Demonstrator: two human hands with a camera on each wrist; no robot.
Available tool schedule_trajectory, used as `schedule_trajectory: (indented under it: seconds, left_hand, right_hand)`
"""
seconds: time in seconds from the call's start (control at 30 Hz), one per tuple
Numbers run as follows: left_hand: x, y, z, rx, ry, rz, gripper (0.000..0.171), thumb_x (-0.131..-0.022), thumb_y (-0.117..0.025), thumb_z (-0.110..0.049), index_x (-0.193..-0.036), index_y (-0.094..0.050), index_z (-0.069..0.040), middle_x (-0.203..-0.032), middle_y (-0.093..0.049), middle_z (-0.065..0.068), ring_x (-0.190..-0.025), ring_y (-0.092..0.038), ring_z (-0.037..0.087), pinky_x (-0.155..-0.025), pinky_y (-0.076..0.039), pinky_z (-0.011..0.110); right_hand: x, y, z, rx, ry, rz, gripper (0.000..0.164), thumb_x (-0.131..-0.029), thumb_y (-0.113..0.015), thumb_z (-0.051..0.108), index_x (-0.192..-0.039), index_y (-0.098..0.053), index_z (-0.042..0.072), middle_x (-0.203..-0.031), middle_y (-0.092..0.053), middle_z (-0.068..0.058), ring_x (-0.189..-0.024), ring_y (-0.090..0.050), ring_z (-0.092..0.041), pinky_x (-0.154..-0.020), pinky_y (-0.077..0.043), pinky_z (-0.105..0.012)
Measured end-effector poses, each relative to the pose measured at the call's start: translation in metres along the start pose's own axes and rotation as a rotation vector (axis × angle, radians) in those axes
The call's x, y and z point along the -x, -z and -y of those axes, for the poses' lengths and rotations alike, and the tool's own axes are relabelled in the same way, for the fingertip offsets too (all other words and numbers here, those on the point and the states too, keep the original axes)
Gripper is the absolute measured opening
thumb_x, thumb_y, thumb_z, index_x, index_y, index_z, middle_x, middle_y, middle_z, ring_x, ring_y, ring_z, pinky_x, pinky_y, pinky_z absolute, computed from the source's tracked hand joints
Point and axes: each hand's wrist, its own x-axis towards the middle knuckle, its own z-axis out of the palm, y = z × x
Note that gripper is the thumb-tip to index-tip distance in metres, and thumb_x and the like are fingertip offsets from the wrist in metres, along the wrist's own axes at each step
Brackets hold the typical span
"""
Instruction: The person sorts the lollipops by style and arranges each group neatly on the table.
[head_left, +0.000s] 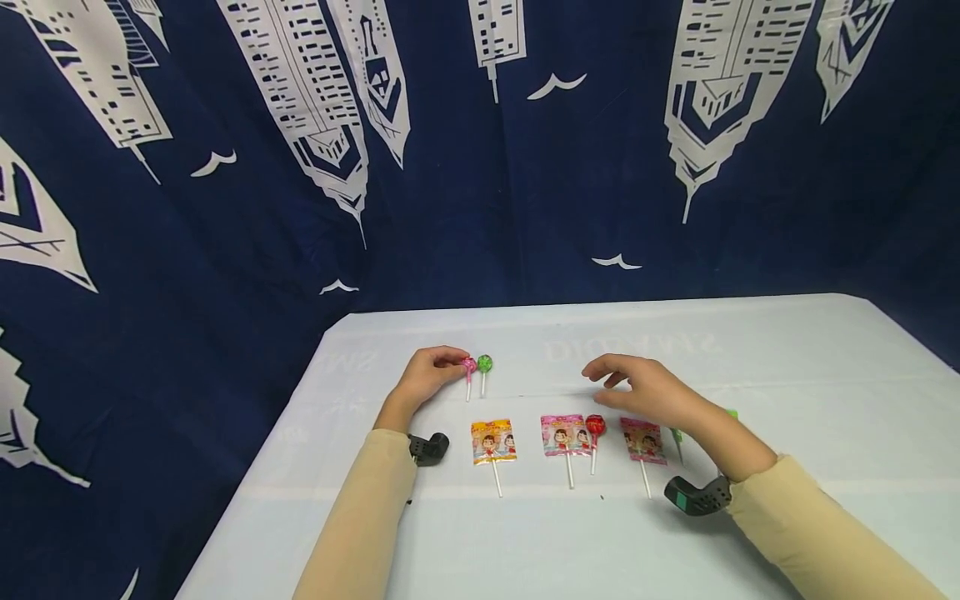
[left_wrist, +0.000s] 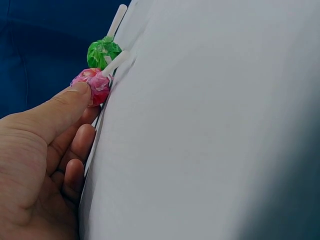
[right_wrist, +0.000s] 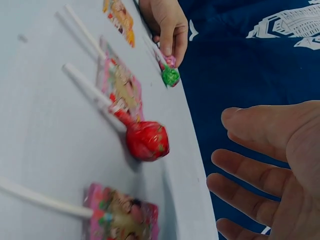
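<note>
At the far left of the table, my left hand (head_left: 429, 377) pinches a pink lollipop (left_wrist: 102, 92) by its wrapped head, between thumb and fingers. A green lollipop (head_left: 484, 364) lies right beside it, stick pointing the same way. My right hand (head_left: 647, 389) hovers over the table with its fingers apart and loosely bent, holding nothing. Nearest to it are a red round lollipop (right_wrist: 147, 141) and a flat lollipop in a dark pink packet (head_left: 642, 440). Behind my right forearm shows a bright green thing (head_left: 678, 436), mostly hidden.
A flat lollipop in a pink packet (head_left: 561, 435) lies just left of the red one, overlapping it in the head view. Farther left is one in an orange packet (head_left: 492, 441). The white table (head_left: 525, 542) ends at a dark blue curtain (head_left: 480, 233) with white building prints.
</note>
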Motion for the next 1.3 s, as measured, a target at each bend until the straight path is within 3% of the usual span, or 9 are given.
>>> schedule_trajectory:
  seconds: [0.37, 1.3]
  left_hand:
    - [-0.001, -0.001, 0.002, -0.014, 0.027, -0.006, 0.023, -0.088, -0.077, -0.017, -0.112, -0.076, -0.016, -0.107, -0.074, 0.004, -0.090, -0.061, 0.013, -0.081, -0.047, 0.026]
    - [-0.003, -0.001, 0.004, -0.014, 0.008, -0.003, 0.023, -0.089, -0.076, -0.018, -0.111, -0.076, -0.015, -0.106, -0.074, 0.005, -0.088, -0.062, 0.012, -0.081, -0.048, 0.026]
  right_hand:
    - [0.010, -0.006, -0.009, 0.033, -0.048, 0.090, 0.032, -0.087, -0.076, 0.017, -0.117, -0.069, 0.011, -0.111, -0.072, -0.004, -0.106, -0.063, -0.026, -0.094, -0.051, -0.050]
    - [0.011, -0.020, -0.012, 0.101, -0.070, 0.093, 0.026, -0.083, -0.081, 0.027, -0.107, -0.074, 0.022, -0.105, -0.073, 0.008, -0.098, -0.064, -0.016, -0.088, -0.049, -0.041]
